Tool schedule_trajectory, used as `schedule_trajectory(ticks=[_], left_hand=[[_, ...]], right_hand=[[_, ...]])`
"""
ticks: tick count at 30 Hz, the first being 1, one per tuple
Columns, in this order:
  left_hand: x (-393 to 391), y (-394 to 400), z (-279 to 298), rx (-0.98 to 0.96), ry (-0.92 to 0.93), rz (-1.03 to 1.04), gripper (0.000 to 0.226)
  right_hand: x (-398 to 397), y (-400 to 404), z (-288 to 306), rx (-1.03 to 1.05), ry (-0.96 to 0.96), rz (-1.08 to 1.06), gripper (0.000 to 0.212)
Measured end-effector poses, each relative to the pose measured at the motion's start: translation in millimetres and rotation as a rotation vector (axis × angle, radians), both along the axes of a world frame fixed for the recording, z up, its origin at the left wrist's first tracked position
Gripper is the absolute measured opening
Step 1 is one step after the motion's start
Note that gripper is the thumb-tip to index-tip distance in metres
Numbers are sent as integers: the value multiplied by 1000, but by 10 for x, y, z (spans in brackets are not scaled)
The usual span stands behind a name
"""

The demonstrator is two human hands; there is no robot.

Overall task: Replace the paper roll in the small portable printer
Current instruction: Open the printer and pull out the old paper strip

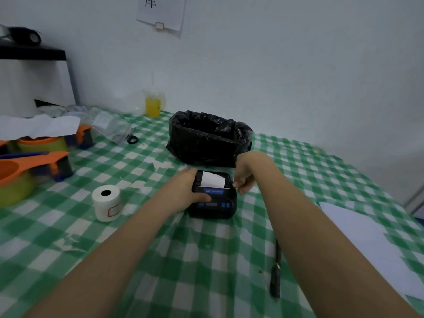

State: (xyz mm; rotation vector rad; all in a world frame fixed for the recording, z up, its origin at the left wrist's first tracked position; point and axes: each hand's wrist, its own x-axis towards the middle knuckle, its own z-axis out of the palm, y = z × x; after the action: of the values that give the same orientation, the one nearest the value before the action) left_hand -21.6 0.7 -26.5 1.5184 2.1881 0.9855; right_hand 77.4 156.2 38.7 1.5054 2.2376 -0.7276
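Observation:
A small black portable printer [215,204] sits on the green checked tablecloth in the middle of the head view, with a strip of white paper [212,179] showing at its top. My left hand [185,188] grips the printer's left side, thumb across its front. My right hand [244,177] is at the printer's upper right corner, fingers curled against its edge. A white paper roll [107,202] stands on end to the left of the printer, apart from both hands.
A bin lined with a black bag [207,138] stands just behind the printer. Orange and green containers [29,166] crowd the left edge. A cup of yellow drink [153,104] stands at the back, white sheets [376,244] lie at right, a dark strap [276,271] lies near my right forearm.

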Motion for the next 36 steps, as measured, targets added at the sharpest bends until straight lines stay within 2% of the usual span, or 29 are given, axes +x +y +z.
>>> schedule_trajectory(ticks=[4, 9, 11, 14, 16, 18, 20, 24, 31, 33, 34, 36], left_hand=[[2, 4, 6, -5, 1, -25, 54], [12, -4, 33, 23, -3, -46, 60], [11, -9, 33, 16, -5, -40, 63], [2, -3, 40, -2, -12, -50, 68], [-14, 8, 58, -23, -14, -63, 78], [-41, 26, 74, -74, -17, -66, 96], [-73, 49, 90, -125, -35, -63, 108], [-85, 65, 150, -199, -57, -68, 115], [-96, 3, 182, -219, -117, -70, 125], [-63, -14, 172, -204, -80, -57, 122], [-45, -19, 159, -191, -66, -49, 120], [-21, -28, 126, -167, -58, -33, 117]], right_hand=[[3, 0, -28, -4, -32, 1, 25], [112, -39, -45, -33, 47, 10, 25], [203, -58, -58, -20, 119, 14, 17], [375, -132, -102, 6, 358, -4, 13], [487, -220, -204, 170, 510, 39, 16], [552, -320, -314, 403, 595, 92, 9], [562, -424, -391, 484, 672, 105, 17], [500, -544, -456, 452, 789, -10, 33], [312, -563, -552, 319, 810, -236, 25], [308, -586, -553, 268, 833, -327, 40], [311, -605, -550, 292, 833, -362, 47], [318, -636, -561, 417, 805, -378, 46]])
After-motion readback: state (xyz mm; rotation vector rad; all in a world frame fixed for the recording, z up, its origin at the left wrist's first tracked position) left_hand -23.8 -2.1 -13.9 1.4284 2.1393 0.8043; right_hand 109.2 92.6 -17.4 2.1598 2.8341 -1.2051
